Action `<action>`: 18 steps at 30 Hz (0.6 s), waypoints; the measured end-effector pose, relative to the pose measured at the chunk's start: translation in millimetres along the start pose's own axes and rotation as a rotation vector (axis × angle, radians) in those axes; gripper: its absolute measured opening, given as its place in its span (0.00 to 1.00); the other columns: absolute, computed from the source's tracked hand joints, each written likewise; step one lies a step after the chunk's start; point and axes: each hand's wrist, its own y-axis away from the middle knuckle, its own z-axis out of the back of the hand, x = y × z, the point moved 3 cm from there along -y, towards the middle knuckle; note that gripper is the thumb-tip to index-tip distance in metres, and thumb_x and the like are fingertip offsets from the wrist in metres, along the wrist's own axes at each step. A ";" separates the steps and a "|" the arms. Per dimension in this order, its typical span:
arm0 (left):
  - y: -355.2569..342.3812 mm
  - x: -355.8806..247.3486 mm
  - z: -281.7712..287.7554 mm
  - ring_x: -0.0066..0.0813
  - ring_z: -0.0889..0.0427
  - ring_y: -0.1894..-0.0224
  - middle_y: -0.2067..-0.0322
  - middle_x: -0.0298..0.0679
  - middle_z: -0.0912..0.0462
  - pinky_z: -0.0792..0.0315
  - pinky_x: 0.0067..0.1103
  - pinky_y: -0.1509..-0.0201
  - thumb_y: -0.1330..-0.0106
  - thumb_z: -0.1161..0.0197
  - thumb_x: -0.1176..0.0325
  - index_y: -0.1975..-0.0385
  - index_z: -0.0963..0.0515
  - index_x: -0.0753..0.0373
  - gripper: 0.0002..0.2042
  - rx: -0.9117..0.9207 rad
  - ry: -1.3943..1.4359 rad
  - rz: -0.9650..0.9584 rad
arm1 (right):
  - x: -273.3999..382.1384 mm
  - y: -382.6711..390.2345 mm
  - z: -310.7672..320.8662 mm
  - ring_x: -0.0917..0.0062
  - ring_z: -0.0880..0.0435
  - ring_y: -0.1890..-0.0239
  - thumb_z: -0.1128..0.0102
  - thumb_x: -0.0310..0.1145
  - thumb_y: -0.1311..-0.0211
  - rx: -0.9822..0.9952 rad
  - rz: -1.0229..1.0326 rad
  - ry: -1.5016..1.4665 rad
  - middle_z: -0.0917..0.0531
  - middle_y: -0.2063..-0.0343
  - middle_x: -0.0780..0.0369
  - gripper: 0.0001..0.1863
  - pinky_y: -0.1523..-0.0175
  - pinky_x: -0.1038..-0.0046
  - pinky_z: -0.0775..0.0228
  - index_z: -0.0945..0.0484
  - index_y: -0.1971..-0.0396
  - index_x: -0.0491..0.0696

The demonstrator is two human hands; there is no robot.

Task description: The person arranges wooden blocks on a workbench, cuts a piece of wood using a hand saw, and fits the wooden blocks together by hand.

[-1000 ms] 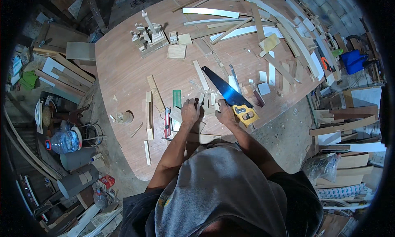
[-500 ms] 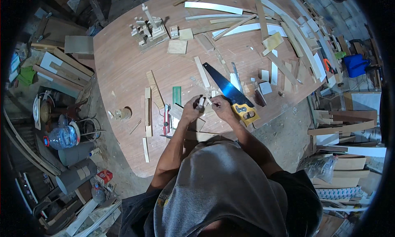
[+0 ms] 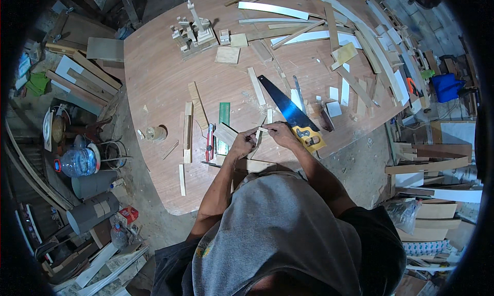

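My left hand (image 3: 243, 144) is closed around a small wooden piece (image 3: 258, 137) near the middle of the table's near half. My right hand (image 3: 280, 135) pinches a short pale stick (image 3: 264, 130) that reaches toward the left fingers. Just right of my right hand lies a handsaw (image 3: 308, 138) with yellow handle and dark blade. Left of my left hand are a red utility knife (image 3: 210, 144), a green rectangle (image 3: 224, 114) and an angled pale board (image 3: 225, 132). A loose strip (image 3: 256, 84) lies beyond my hands. The tips of my fingers are partly hidden.
A small wooden model (image 3: 197, 36) stands at the far left of the table (image 3: 154, 80). Many strips (image 3: 272, 9) and offcuts pile at the far right. A jar (image 3: 157, 133) sits left. Leaning boards (image 3: 432, 162) and a water jug (image 3: 78, 161) are beside the table.
My hands have lifted small pieces and drawn together, with the right hand's stick now lying crosswise toward the left fingers. The view has shifted slightly, so the table's contents appear higher and rightward.
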 end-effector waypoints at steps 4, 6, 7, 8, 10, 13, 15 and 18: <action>1.6 12.4 -2.6 0.16 0.26 0.68 0.65 0.28 0.20 0.28 0.16 0.63 0.35 0.46 0.82 0.36 0.26 0.62 0.25 -0.001 0.075 0.005 | 0.3 3.6 0.6 0.63 0.16 0.53 0.42 0.26 0.34 0.037 0.052 0.049 0.15 0.55 0.51 0.14 0.46 0.67 0.25 0.17 0.50 0.45; 2.5 18.4 -3.0 0.16 0.26 0.67 0.65 0.29 0.20 0.28 0.15 0.63 0.35 0.46 0.82 0.36 0.26 0.62 0.25 -0.006 0.061 0.001 | 5.8 6.4 2.3 0.62 0.16 0.53 0.42 0.26 0.35 0.060 0.075 0.055 0.15 0.55 0.52 0.14 0.45 0.66 0.25 0.17 0.51 0.46; 3.8 22.5 -3.3 0.16 0.26 0.67 0.65 0.28 0.20 0.28 0.15 0.63 0.35 0.45 0.82 0.35 0.28 0.61 0.26 0.001 0.090 -0.009 | 8.2 8.1 1.8 0.61 0.16 0.52 0.42 0.26 0.35 0.092 0.044 0.044 0.15 0.55 0.52 0.14 0.45 0.66 0.26 0.16 0.51 0.46; 5.2 26.4 -3.3 0.16 0.26 0.67 0.65 0.28 0.21 0.28 0.16 0.63 0.34 0.44 0.83 0.33 0.29 0.60 0.27 0.009 0.120 -0.019 | 10.9 9.0 1.3 0.61 0.17 0.51 0.42 0.26 0.35 0.124 0.014 0.033 0.15 0.54 0.52 0.14 0.44 0.65 0.26 0.16 0.51 0.46; 10.2 16.8 -10.3 0.16 0.26 0.66 0.65 0.27 0.21 0.27 0.16 0.63 0.35 0.43 0.83 0.32 0.30 0.59 0.28 0.029 0.136 -0.015 | 9.4 12.8 3.0 0.61 0.18 0.50 0.42 0.26 0.35 0.127 0.003 0.058 0.15 0.54 0.52 0.14 0.44 0.66 0.27 0.16 0.51 0.47; 17.3 16.1 -12.1 0.17 0.26 0.66 0.66 0.27 0.22 0.26 0.17 0.63 0.35 0.42 0.83 0.32 0.31 0.57 0.29 0.027 0.137 -0.016 | 13.5 14.8 2.6 0.60 0.18 0.49 0.43 0.28 0.35 0.143 0.024 0.089 0.15 0.54 0.52 0.14 0.43 0.65 0.27 0.15 0.52 0.48; 21.4 16.1 -11.7 0.17 0.25 0.65 0.66 0.27 0.22 0.26 0.17 0.64 0.35 0.41 0.83 0.32 0.31 0.57 0.29 0.016 0.120 -0.023 | 16.5 13.4 2.8 0.59 0.17 0.49 0.44 0.29 0.35 0.147 0.049 0.095 0.15 0.55 0.51 0.14 0.43 0.63 0.27 0.15 0.53 0.48; 28.9 7.6 -13.4 0.18 0.24 0.65 0.65 0.28 0.21 0.24 0.19 0.65 0.35 0.40 0.83 0.36 0.28 0.58 0.26 0.002 0.236 0.003 | 17.1 8.6 0.5 0.64 0.18 0.51 0.43 0.29 0.33 0.230 0.061 0.106 0.15 0.55 0.52 0.14 0.43 0.68 0.28 0.16 0.51 0.47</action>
